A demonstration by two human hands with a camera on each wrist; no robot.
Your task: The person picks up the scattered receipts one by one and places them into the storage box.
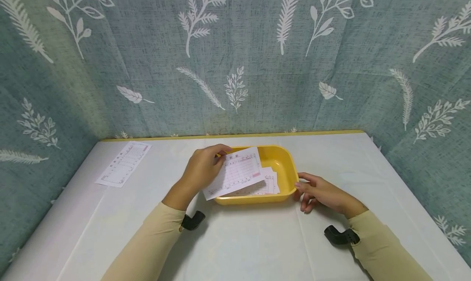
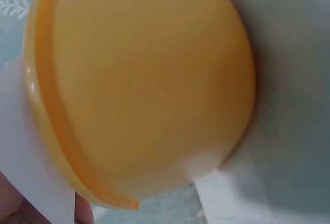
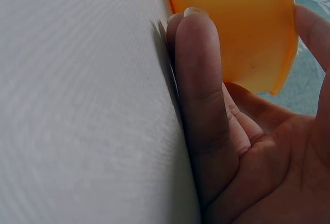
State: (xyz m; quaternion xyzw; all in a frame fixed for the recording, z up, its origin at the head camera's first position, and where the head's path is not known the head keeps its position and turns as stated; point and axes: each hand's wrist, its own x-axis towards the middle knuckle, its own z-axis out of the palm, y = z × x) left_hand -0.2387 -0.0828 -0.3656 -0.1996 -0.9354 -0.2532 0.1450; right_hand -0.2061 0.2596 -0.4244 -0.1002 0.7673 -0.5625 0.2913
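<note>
My left hand [image 1: 201,166] pinches a white printed paper form [image 1: 239,172] by its upper left edge, thumb on top. The form slants over the left part of a yellow plastic basin [image 1: 285,168], and its lower left corner sticks out past the rim. Inside the basin, several similar forms [image 1: 270,183] lie partly hidden beneath it. My right hand [image 1: 321,193] holds the basin's right end, with the thumb at the rim [image 3: 291,28] and other fingers against the outer wall, low by the table. The left wrist view shows the basin's outer wall [image 2: 154,79] close up.
Another printed form [image 1: 124,163] lies flat at the table's far left. The white-covered table [image 1: 254,240] ends at a yellow strip [image 1: 165,138] along the back. Blue-green leaf-patterned cloth [image 1: 257,76] stands around the back and sides. Black wrist mounts [image 1: 193,220] stick out from both sleeves.
</note>
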